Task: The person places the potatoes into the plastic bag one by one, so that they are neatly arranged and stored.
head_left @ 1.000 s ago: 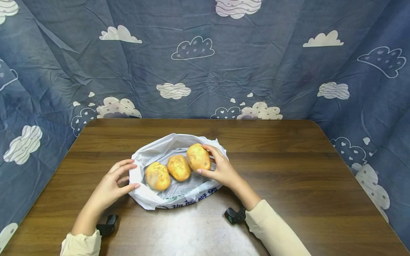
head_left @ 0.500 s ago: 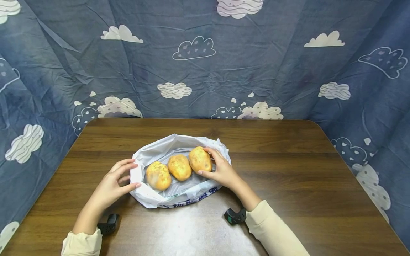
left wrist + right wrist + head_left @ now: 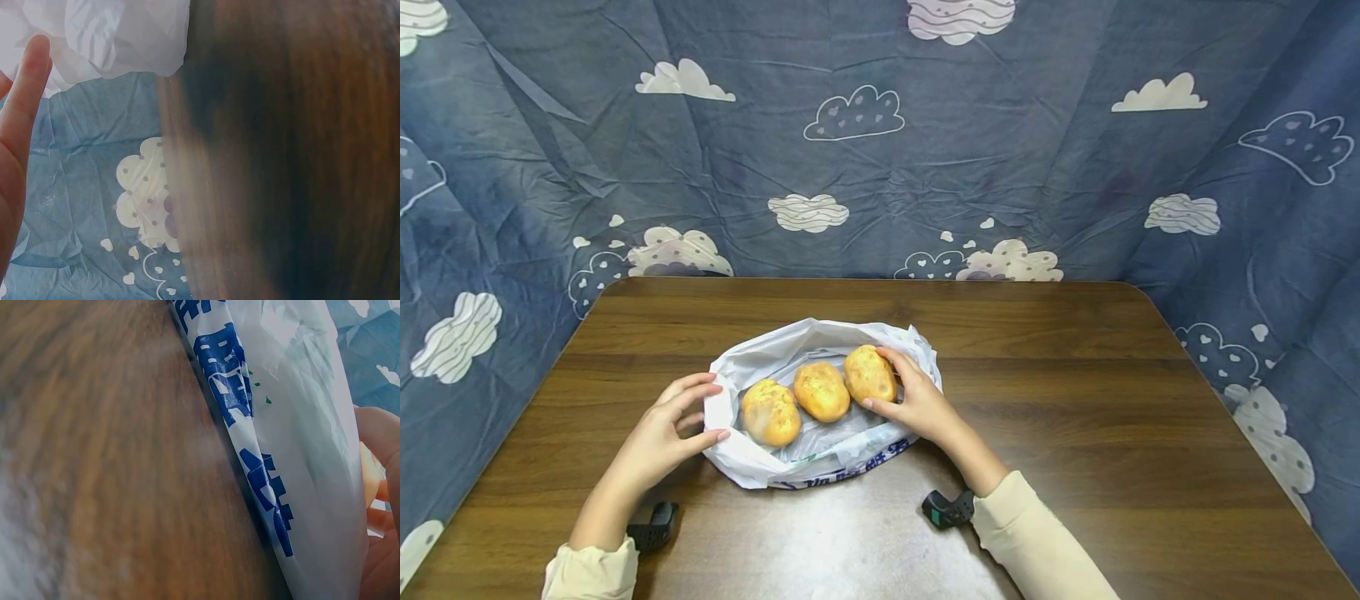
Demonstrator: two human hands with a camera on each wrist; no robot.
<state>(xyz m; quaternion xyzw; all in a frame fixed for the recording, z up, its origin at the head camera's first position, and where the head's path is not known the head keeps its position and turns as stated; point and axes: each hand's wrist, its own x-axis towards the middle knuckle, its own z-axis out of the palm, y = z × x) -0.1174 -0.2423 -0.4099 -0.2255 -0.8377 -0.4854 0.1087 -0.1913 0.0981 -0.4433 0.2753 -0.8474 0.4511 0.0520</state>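
Three yellow potatoes lie in a row across the open mouth of a white plastic bag (image 3: 760, 352) with dark blue lettering, seen in the head view. My right hand (image 3: 927, 408) holds the rightmost potato (image 3: 869, 374), thumb on its near side and fingers on its far side. Beside it is the middle potato (image 3: 821, 392), then the left potato (image 3: 771, 413). At the bag's left end my left hand (image 3: 655, 437) touches the rim with spread fingertips and thumb. A finger (image 3: 22, 94) lies against the bag in the left wrist view.
The bag rests on a brown wooden table (image 3: 1075, 433). Behind the far edge hangs a blue curtain (image 3: 865, 175) with white clouds. A black wrist device (image 3: 653, 527) sits at the left wrist, another black device (image 3: 947, 509) at the right.
My right hand has lowered the rightmost potato slightly and shifted it a little right, toward the near side. The left hand and the other two potatoes stay nearly in place.
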